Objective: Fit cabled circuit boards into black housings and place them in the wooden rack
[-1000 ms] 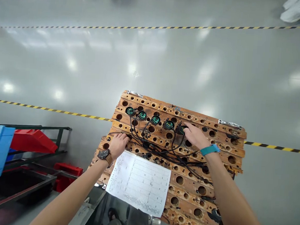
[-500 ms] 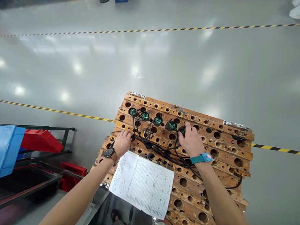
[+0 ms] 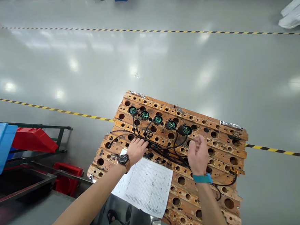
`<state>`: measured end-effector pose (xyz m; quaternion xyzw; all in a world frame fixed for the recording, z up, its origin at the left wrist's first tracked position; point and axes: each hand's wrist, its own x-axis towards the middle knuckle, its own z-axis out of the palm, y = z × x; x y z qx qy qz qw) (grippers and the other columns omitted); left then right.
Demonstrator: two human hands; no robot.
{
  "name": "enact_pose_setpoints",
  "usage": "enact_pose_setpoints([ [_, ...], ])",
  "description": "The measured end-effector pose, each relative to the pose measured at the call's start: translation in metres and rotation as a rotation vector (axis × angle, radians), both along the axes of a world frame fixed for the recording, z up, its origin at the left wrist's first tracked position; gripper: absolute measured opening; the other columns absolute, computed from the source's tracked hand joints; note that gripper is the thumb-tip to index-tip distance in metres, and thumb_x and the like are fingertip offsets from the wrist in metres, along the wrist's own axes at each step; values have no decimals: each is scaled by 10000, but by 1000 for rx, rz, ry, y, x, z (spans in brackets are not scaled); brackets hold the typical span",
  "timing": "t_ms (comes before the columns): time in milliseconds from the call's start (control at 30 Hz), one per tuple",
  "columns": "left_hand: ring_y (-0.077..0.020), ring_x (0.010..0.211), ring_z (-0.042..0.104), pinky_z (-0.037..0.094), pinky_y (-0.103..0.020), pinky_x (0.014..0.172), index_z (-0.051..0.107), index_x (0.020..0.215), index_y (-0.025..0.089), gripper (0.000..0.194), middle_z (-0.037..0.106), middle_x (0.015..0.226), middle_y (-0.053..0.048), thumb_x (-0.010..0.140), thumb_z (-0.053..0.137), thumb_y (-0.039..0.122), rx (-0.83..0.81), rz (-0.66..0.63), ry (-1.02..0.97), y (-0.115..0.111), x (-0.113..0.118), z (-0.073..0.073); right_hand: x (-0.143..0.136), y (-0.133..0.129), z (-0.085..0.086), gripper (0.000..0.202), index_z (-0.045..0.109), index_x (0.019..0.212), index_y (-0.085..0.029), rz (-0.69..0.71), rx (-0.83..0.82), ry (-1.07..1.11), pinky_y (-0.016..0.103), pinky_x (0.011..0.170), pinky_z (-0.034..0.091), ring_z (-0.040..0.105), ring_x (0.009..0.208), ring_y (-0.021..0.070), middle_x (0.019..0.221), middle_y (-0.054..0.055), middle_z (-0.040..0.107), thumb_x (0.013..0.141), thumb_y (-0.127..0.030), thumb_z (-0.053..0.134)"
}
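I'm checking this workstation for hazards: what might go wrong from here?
First, the black cables cross one another beside the left hand, so tugging one might drag another or shift a housing.
Second, the green circuit boards look uncovered in their round black housings; a knock might damage them.
Third, the printed sheet overhangs the perforated wooden board, so it might slip.
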<state>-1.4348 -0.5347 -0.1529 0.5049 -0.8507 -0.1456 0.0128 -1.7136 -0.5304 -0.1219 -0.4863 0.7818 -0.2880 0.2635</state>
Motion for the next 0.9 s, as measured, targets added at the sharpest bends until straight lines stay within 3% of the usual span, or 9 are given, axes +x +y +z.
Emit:
enact_pose_setpoints([
  [133,-220,835,613,426,-360,740,656,901,203,122,668,839,-52,975,574,256,22,-42,-9,-12,-4,-6,23,30,-25,597,462,1388,-158,80,-134,200,564,961,520,574,1180,381,1239,222,579,951,-561,508],
  [267,-220,855,625,427,-362,748,658,937,196,189,688,874,-73,1013,500,265,13,-20,-11,-20,0,-5,34,42,-44,409,577,1167,-182,234,-296,386,578,1013,470,557,1137,371,1074,182,595,941,-523,576],
  [467,-226,864,648,462,-358,748,647,959,194,175,691,870,-75,1012,507,286,23,0,8,-16,-1,-8,27,41,-53,380,692,1101,-198,483,-186,496,558,993,455,485,1214,404,1137,190,587,943,-519,562],
  [600,-238,908,667,511,-382,804,620,1131,184,190,715,978,-81,976,578,285,43,6,55,-8,-1,-8,24,37,-54,246,707,1005,-202,428,-181,570,503,980,464,509,1191,363,1127,176,590,984,-340,504],
  [733,-241,1012,670,539,-410,927,553,1277,175,344,714,1105,-94,944,601,247,46,50,115,9,9,5,24,38,-57,246,671,1052,-183,385,-187,567,516,935,486,540,1137,359,1133,184,593,989,-310,471],
  [833,-251,1090,664,551,-446,966,505,1331,173,345,698,1187,-128,991,481,227,20,190,185,44,28,23,30,43,-54,263,619,1157,-188,261,-264,480,546,953,484,549,1141,360,1140,184,585,975,-319,482],
  [900,-254,1121,668,568,-452,967,537,1283,200,296,708,1174,-125,1015,419,242,15,357,288,83,46,35,42,45,-46,278,593,1198,-187,129,-354,437,563,984,472,555,1145,358,1133,191,584,965,-302,494],
])
